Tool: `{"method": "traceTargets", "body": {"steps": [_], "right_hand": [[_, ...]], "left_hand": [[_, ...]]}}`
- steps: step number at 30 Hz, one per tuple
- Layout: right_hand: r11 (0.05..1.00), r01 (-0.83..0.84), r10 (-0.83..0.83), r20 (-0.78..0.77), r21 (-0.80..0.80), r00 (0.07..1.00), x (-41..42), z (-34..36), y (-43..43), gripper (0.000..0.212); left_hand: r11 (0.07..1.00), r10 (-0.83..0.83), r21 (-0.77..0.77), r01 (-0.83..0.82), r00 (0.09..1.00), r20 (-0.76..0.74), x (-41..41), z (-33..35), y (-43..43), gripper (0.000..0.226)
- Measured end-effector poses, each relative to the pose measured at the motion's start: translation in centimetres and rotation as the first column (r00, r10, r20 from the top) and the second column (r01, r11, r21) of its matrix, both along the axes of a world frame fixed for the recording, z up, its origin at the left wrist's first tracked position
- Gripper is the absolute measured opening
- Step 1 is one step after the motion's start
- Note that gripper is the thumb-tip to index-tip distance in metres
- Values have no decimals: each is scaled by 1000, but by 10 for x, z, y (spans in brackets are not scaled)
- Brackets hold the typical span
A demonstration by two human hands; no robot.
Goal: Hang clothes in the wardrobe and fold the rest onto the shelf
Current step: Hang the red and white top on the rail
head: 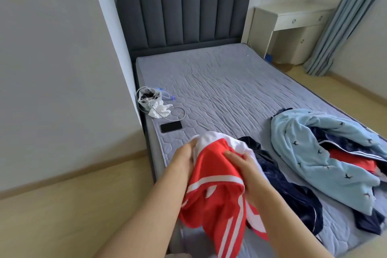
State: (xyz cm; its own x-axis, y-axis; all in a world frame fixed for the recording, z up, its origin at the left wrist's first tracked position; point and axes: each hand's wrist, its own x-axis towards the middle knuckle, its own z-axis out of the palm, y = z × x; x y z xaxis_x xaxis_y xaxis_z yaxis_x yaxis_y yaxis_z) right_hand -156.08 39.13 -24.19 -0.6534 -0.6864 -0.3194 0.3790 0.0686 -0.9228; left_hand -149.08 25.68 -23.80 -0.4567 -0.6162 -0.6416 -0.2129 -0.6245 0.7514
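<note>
While the red white-striped sports garment (211, 192) hangs above the left edge of the grey quilted bed (219, 90), left hand (184, 158) and right hand (246, 166) clamp its bunched top, fingers (232, 156) curled into the cloth.

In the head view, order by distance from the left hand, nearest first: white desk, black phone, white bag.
1. Black phone, just beyond the left hand.
2. White bag, farther along the bed's left edge.
3. White desk, far right by the curtain.

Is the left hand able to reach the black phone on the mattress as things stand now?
Probably yes: the phone lies on the mattress just beyond the left hand with nothing between, but that hand grips the red garment and must let go first.
</note>
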Motion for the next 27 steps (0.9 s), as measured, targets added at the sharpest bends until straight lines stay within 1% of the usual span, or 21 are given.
{"method": "traceTargets", "body": {"steps": [1, 3, 5, 7, 8, 9, 10, 11, 13, 15, 17, 18, 19, 20, 21, 22, 23, 24, 25, 26, 27], "right_hand": [[1000, -25, 25, 27, 6, 999, 3, -5, 3, 37], [988, -107, 123, 159, -110, 979, 8, -12, 10, 48], [958, -195, 247, 253, -211, 936, 9, -14, 16, 57], [941, -299, 328, 201, -161, 923, 12, -15, 18, 60], [948, -310, 317, 129, -72, 940, 14, -16, 17, 53], [967, -255, 254, 48, 26, 966, 14, -17, 15, 41], [984, -139, 140, 2, 110, 990, 13, -18, 13, 26], [990, -8, 8, 3, 144, 1000, 11, -18, 10, 14], [978, 166, -182, 135, 127, 974, 6, -13, 6, 14], [964, 257, -267, 313, 73, 912, -2, 0, 1, 19], [953, 303, -283, 441, 27, 852, -10, 15, -4, 25], [947, 322, -287, 431, -9, 856, -12, 23, -5, 24], [936, 346, -296, 406, -56, 865, -14, 27, -5, 14], [925, 360, -286, 400, -124, 871, -13, 33, -7, 14], [912, 375, -280, 414, -166, 866, -14, 36, -6, 34], [894, 397, -261, 478, -207, 838, -12, 40, -5, 39], [840, 461, -241, 566, -286, 789, -15, 39, -4, 27], [788, 521, -186, 679, -329, 710, -18, 40, -4, 9], [749, 579, -164, 756, -322, 633, -21, 40, -3, 12], [750, 587, -164, 773, -305, 612, -22, 43, -3, 19], [751, 591, -178, 772, -293, 610, -26, 44, -2, 19]], "left_hand": [[993, 62, 99, -58, 997, -44, -2, 3, -3, 32], [938, 186, 319, -132, 972, -146, -1, 7, -5, 26], [890, 288, 421, -175, 932, -220, -1, 8, -2, 26], [920, 289, 341, -195, 924, -252, -2, 8, 1, 24], [945, 257, 271, -185, 930, -262, -1, 9, 3, 25], [961, 213, 235, -145, 932, -295, -1, 11, 6, 27], [974, 153, 209, -87, 933, -326, 0, 16, 9, 27], [987, 58, 159, -2, 936, -348, 1, 21, 12, 25], [982, -190, -67, 178, 943, -273, 5, 27, 15, 8], [878, -452, -242, 413, 881, -136, 18, 25, 13, 42], [731, -663, -251, 635, 748, -39, 30, 22, 13, 60], [678, -718, -245, 694, 696, -14, 34, 18, 14, 62], [651, -741, -252, 716, 671, -10, 38, 13, 16, 63], [672, -724, -276, 687, 687, -53, 38, 5, 17, 63], [726, -677, -296, 621, 723, -141, 40, 0, 19, 60], [806, -588, -269, 527, 768, -254, 41, -9, 19, 57], [880, -475, -193, 434, 794, -380, 43, -15, 17, 58], [918, -387, -119, 379, 784, -486, 45, -21, 15, 66], [917, -373, -95, 388, 748, -549, 48, -25, 14, 77], [889, -429, -122, 442, 709, -560, 51, -27, 14, 83], [841, -520, -174, 513, 675, -524, 51, -28, 16, 78]]}}
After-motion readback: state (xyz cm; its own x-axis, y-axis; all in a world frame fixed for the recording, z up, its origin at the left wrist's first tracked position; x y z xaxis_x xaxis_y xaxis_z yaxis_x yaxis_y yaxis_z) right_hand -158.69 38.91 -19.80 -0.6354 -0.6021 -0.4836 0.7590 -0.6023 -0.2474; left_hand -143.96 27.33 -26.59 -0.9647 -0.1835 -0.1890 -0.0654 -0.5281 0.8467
